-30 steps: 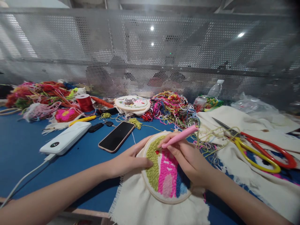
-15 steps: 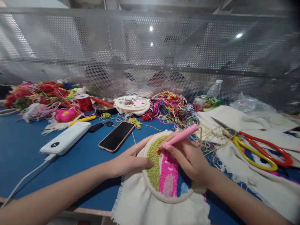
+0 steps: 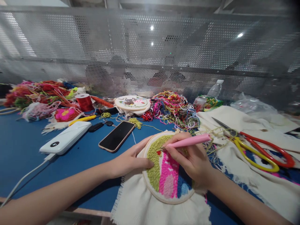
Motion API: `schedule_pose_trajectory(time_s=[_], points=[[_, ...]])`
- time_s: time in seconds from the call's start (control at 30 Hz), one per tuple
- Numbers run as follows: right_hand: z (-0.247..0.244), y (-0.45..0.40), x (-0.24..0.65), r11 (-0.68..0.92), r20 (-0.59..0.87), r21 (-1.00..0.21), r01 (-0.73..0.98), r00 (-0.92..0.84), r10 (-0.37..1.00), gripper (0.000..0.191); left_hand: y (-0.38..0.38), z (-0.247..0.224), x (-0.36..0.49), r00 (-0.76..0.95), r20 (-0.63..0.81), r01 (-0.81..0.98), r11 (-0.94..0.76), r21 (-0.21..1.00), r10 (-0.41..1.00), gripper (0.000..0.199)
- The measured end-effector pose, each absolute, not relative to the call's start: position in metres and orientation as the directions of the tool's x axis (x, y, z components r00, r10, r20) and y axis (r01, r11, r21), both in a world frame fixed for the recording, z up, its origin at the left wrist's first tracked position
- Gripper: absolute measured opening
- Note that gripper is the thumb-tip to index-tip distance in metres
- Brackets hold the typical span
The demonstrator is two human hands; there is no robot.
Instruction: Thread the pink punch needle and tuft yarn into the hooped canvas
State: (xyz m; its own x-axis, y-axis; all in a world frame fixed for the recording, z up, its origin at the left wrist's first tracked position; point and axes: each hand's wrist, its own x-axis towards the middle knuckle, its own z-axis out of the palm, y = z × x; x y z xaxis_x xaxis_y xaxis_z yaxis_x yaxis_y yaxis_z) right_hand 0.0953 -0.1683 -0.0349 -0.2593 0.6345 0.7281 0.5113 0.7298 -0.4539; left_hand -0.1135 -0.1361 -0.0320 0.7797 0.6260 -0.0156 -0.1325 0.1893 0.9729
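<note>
A round embroidery hoop (image 3: 170,201) with cream cloth lies in front of me, its looped yarn filled in green, magenta, pale pink and blue. My left hand (image 3: 133,159) grips the hoop's left edge, thumb on the green loops. Between the thumb and fingers of my right hand (image 3: 193,157) is a pink punch needle pen (image 3: 189,141), its handle pointing right and its tip near a small red patch (image 3: 159,152) at the upper part of the design. Loose fringed cloth (image 3: 150,207) hangs below the hoop.
Left on the blue table (image 3: 21,137) are a white power bank (image 3: 65,137) and a phone (image 3: 117,136). Behind are yarn heaps (image 3: 174,107), a red spool (image 3: 84,102) and a second hoop (image 3: 132,103). Large scissors (image 3: 255,148) lie on cloth at the right.
The pink pen has tilted lower, its handle end swinging right and down. My right hand has turned with it, and its fingers have shifted slightly right. My left hand has stayed put.
</note>
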Motion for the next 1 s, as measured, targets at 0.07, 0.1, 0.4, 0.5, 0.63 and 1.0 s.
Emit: schedule_pose_trajectory(time_s=[0.07,0.1,0.4,0.5,0.63,1.0], points=[[-0.035,-0.168,0.094,0.733,0.741,-0.461,0.501,-0.237,0.628,0.005,-0.136,-0.033,-0.113,0.779,-0.012,-0.14,0.192,0.971,0.627,0.069],[-0.035,-0.168,0.093,0.727,0.742,-0.471,0.499,-0.222,0.632,0.004,-0.136,-0.033,-0.113,0.78,-0.011,-0.141,0.193,0.971,0.626,0.069],[-0.039,-0.167,0.085,0.699,0.736,-0.484,0.527,-0.188,0.651,0.005,-0.142,-0.026,-0.114,0.799,-0.033,-0.11,0.199,0.974,0.601,0.071],[-0.042,-0.165,0.079,0.72,0.721,-0.415,0.556,-0.281,0.633,0.007,-0.144,-0.026,-0.115,0.798,-0.031,-0.103,0.185,0.977,0.602,0.074],[-0.042,-0.163,0.076,0.64,0.633,-0.546,0.54,-0.235,0.738,0.013,-0.142,-0.028,-0.115,0.8,-0.032,-0.098,0.182,0.978,0.6,0.078],[-0.026,-0.16,0.096,0.49,0.406,-0.844,0.217,-0.338,0.849,0.006,-0.136,-0.026,-0.113,0.806,-0.048,-0.094,0.208,0.974,0.59,0.075]])
